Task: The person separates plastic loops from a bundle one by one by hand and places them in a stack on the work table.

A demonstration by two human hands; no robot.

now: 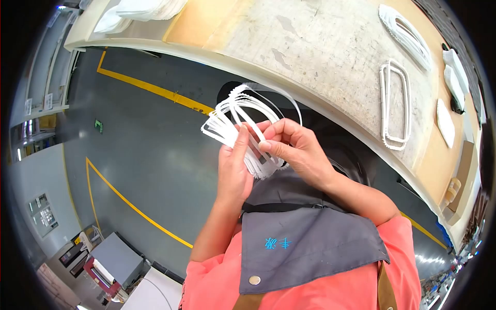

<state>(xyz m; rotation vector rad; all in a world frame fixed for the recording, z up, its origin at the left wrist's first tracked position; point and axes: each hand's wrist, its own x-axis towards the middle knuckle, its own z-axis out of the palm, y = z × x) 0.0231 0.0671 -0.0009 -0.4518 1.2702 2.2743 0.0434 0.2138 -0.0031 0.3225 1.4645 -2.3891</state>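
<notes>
A bundle of thin white looped frames with toothed edges is held above my lap, fanned out on its far side. My left hand grips the bundle from the left, thumb on top. My right hand pinches one white strip of a frame between thumb and fingers, close to the left hand's fingertips. One thin loop curves out to the right, above my right hand. The lower ends of the frames hang over the top of my grey apron.
The worktable curves along the top and right. On it lie a rectangular white frame pair, a stack of white frames, white oval pieces and white bundles. A grey machine stands lower left.
</notes>
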